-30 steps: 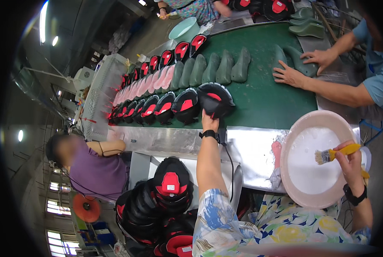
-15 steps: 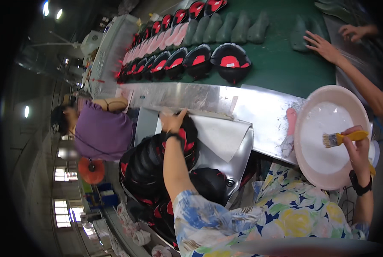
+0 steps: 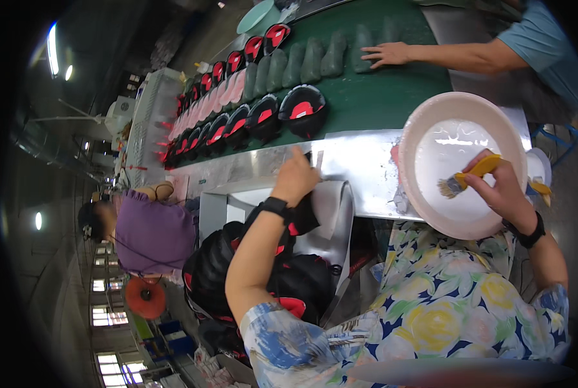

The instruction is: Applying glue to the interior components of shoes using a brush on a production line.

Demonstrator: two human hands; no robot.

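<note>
The right hand [image 3: 502, 191] is closed around the yellow handle of a brush [image 3: 460, 180], its bristles inside the round pale pink basin [image 3: 425, 123] with glossy white glue. The left hand [image 3: 295, 178] grips a black and red shoe upper [image 3: 300, 218] at the near edge of the shiny metal surface [image 3: 360, 161]; further uppers [image 3: 302, 107] stand in a row on the far green belt [image 3: 392, 97].

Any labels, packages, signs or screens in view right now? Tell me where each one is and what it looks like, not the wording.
Small white label: on the red inside of the nearest black shoe upper on the green belt; a little rectangle, print too small to make out.
No packages, signs or screens show.
</note>
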